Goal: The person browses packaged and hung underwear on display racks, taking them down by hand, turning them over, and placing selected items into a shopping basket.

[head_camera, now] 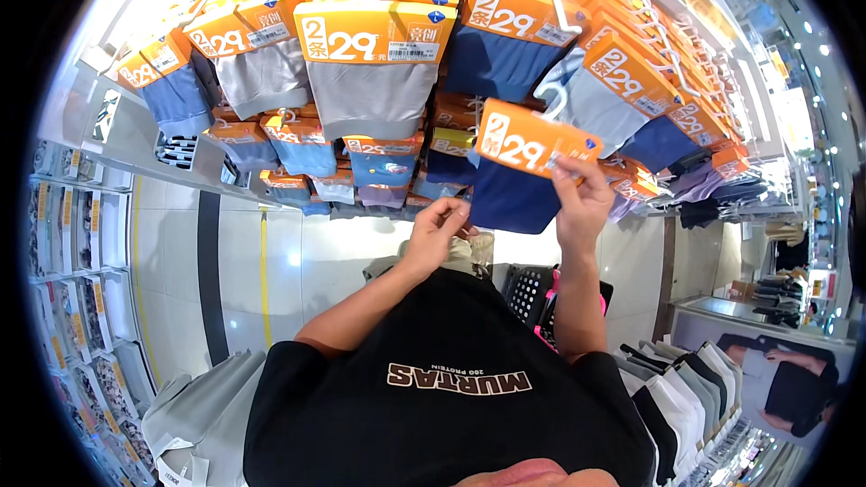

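My right hand (pixel 582 196) grips the lower right corner of an orange cardboard header with a white plastic hook. Below that header hangs a folded pair of navy underwear (pixel 511 199). My left hand (pixel 443 230) is at the lower left edge of the navy fabric, thumb and fingers close together; whether they pinch it I cannot tell. Behind and above, packs of grey underwear (pixel 372 98) and blue underwear (pixel 500 61) with orange headers hang on white display hooks (pixel 561 7). Some headers bear price writing and barcode labels.
Lower rows of packs hang below the front ones. A black basket with pink trim (pixel 531 294) stands near my right forearm. Hanging garments (pixel 690 385) are at lower right, grey clothing (pixel 203 412) at lower left, and shelves of packaged goods (pixel 88 325) at far left.
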Demonstrator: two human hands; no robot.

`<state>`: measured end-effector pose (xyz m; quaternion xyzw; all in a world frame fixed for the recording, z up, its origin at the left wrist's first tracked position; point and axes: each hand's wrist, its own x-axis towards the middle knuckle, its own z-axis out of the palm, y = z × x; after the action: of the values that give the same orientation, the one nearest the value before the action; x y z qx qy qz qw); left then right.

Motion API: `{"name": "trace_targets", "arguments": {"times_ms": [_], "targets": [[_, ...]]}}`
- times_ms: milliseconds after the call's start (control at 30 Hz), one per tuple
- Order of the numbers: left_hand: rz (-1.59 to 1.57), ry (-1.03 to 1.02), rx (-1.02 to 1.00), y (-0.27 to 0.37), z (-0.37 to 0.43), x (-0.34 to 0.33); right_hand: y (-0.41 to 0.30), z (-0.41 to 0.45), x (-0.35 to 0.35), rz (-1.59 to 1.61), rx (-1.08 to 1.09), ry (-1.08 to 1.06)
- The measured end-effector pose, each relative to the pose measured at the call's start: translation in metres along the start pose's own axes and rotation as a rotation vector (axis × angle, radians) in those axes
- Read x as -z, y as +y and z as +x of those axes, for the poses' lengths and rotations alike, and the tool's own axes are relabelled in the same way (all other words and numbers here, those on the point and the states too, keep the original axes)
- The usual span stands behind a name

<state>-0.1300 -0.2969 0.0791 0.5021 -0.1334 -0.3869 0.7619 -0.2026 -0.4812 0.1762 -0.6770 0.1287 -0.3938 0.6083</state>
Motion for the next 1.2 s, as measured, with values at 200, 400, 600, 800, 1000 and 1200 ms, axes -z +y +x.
{"name": "trace_targets", "arguments": {"times_ms": [200, 400, 600, 800, 1000, 1200], "targets": [[-0.025, 0.005, 0.059, -0.006, -0.006, 0.014, -0.034, 0.06, -0.016, 0.115, 0.203, 0.058], [0.063, -0.008, 0.093, -0.009, -0.013, 0.018, -0.023, 0.085, -0.041, -0.052, 0.211, -0.061], [0.044, 0.003, 0.131, -0.017, -0.009, 0.027, 0.007, 0.074, -0.043, -0.16, 0.142, -0.127], [0.099, -0.063, 0.229, -0.033, -0.004, 0.034, -0.012, 0.045, -0.041, -0.289, 0.238, -0.079], [0.181, -0.149, 0.302, -0.042, 0.008, 0.029, 0.004, -0.015, 0.026, -0.546, 0.161, -0.038], [0.235, -0.172, 0.338, -0.057, 0.021, 0.02, 0.045, -0.06, 0.118, -0.493, -0.214, 0.268]]}}
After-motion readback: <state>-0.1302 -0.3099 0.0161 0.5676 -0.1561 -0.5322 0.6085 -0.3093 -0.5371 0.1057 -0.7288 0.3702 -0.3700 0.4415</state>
